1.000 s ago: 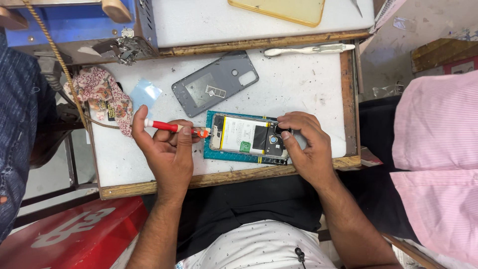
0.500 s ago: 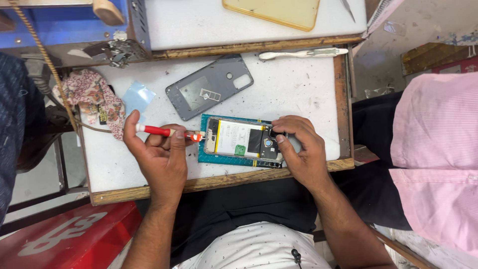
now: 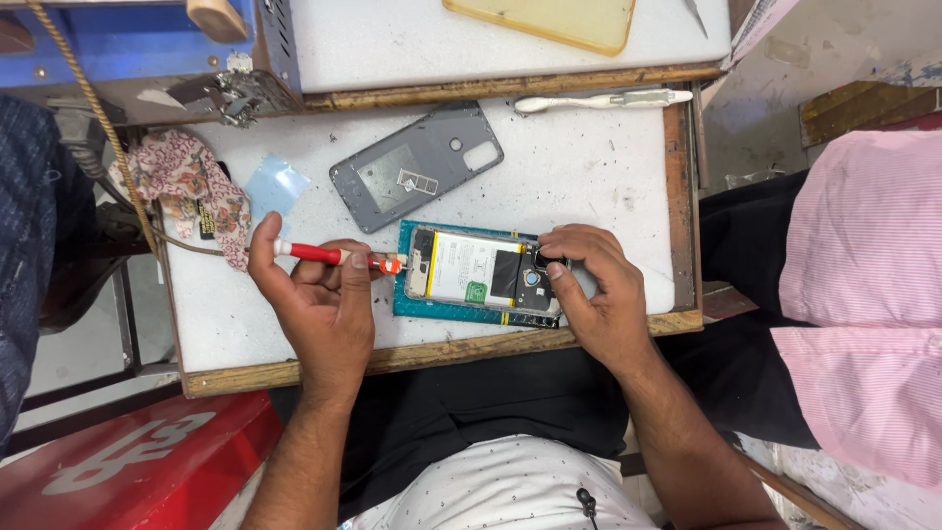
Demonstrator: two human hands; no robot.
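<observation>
Left grip [image 3: 324,294] holds screwdriver [image 3: 334,257]; grey cover [image 3: 417,167] beyond.

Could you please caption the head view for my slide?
Left hand sets a red screwdriver to an opened phone; right hand steadies it.

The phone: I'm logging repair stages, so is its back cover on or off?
Off. The phone shows its bare battery; the grey back cover lies apart.

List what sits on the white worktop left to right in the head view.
Floral cloth → blue film → left hand with red screwdriver → opened phone → right hand
</observation>
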